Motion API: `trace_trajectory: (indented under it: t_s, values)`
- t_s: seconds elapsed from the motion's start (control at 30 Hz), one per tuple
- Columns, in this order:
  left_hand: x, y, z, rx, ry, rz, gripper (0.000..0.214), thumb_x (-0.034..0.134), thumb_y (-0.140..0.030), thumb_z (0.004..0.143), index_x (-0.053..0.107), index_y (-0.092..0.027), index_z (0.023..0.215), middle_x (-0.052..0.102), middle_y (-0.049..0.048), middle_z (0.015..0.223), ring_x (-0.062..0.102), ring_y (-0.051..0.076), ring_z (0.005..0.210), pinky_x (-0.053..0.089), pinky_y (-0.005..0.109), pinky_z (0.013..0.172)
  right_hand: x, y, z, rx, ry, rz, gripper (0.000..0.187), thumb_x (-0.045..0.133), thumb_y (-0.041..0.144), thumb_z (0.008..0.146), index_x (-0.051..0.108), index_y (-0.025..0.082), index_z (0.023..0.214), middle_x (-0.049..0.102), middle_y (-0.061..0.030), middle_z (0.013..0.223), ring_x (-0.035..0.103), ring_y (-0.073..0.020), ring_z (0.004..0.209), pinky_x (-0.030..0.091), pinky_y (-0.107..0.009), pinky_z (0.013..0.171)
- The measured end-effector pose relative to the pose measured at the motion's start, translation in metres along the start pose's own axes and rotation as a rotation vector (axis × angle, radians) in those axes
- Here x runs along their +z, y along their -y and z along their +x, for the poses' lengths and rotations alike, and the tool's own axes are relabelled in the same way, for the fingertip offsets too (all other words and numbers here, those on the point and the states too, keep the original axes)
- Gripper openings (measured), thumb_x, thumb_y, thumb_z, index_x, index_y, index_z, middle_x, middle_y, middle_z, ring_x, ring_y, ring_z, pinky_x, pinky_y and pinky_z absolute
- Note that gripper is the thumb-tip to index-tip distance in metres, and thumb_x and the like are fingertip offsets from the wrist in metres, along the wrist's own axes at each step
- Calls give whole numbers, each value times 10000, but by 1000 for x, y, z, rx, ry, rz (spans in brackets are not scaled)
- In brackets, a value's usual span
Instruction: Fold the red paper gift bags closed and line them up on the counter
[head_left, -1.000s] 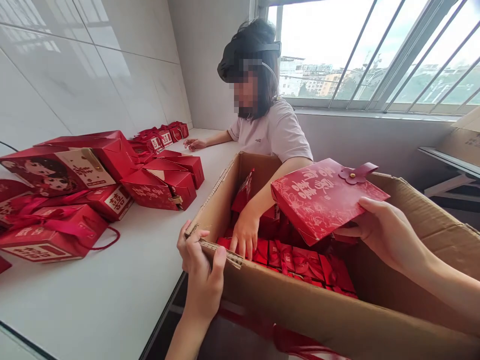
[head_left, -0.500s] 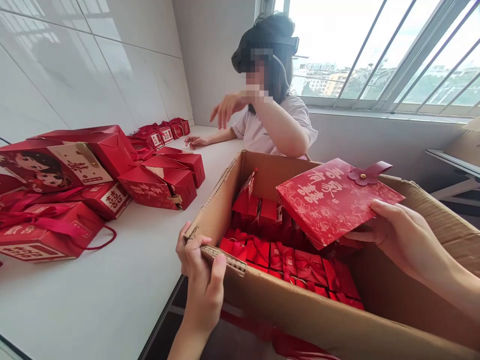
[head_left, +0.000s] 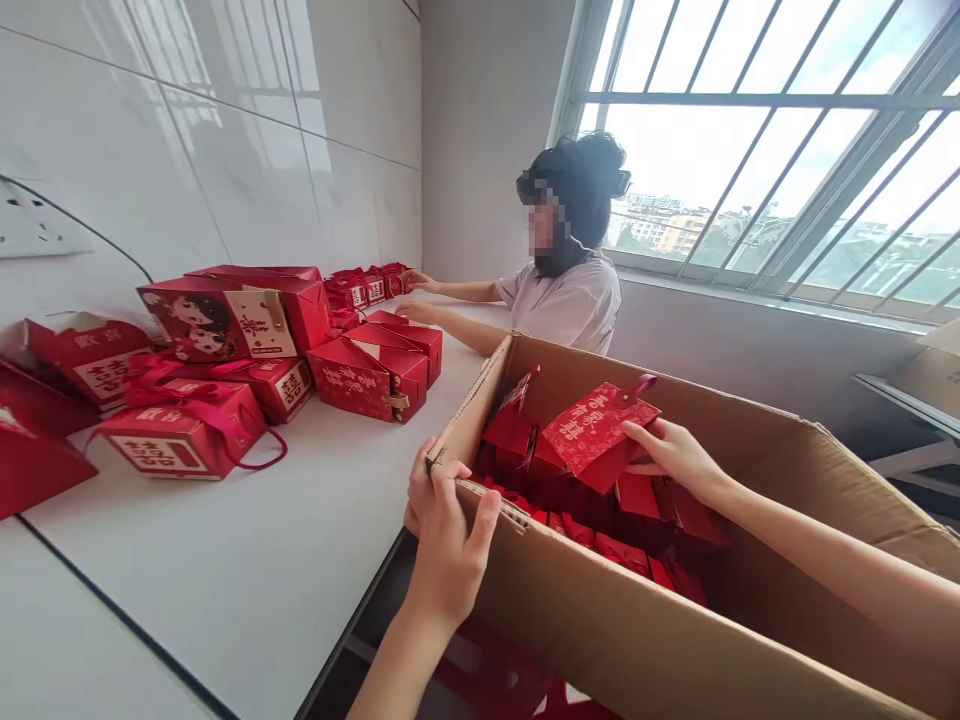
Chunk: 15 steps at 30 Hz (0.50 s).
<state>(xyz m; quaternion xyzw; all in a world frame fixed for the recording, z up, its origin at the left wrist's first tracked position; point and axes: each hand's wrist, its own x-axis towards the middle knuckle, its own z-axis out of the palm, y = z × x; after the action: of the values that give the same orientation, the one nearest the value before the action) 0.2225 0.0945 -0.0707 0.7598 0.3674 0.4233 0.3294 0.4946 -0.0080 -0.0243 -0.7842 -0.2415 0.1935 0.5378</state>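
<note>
My right hand [head_left: 679,455] grips a red gift box [head_left: 596,435] with pale lettering and a flower-shaped clasp, by its right edge. The gift box is tilted inside the cardboard box [head_left: 570,620], over other red gift boxes [head_left: 600,545] packed there, some with ribbons. Whether it touches those beneath I cannot tell. My left hand [head_left: 454,540] is closed around the near left corner of the cardboard box, thumb on the inner side and fingers over the rim.
Several red gift boxes [head_left: 375,372] stand on the white table [head_left: 300,560] at left, some stacked. Across from me a co-worker [head_left: 566,295] reaches toward small red boxes [head_left: 367,287] by the wall. A barred window [head_left: 697,150] is behind.
My right hand has lowered the gift box deeper into the cardboard box, away from me. The co-worker's raised arm has come down to the table. My view has shifted.
</note>
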Motion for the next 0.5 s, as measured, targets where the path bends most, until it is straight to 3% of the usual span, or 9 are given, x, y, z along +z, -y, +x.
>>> trace_trajectory:
  t_s: [0.17,0.3,0.4,0.5]
  values:
    - [-7,9,3,1,142,28,290,414,-488,928,456,-236,1064,234,170,1489,196,321,1434,325,596,1023,56,-14,44,-14,-64,-181,201,701,326,757,576,174,796,671,-16,736,681,-169,637,591,-246,490]
    - [-9,9,2,10,126,59,297,442,-485,926,460,-234,1084,255,184,1479,250,321,1415,349,582,1013,92,-27,59,49,-54,-315,263,687,364,788,552,154,870,668,-55,766,679,-194,640,571,-297,575]
    - [-8,7,1,8,149,47,303,434,-488,931,447,-232,1094,226,195,1488,245,317,1418,319,592,1030,108,-35,59,61,-18,-347,315,721,325,780,561,129,967,669,-73,844,665,-189,730,557,-332,693]
    - [-7,6,1,12,152,33,298,435,-483,933,447,-227,1085,204,202,1498,223,318,1426,311,598,1032,114,-37,53,6,46,-263,243,667,288,849,583,131,1014,646,-58,943,633,-158,792,545,-326,724]
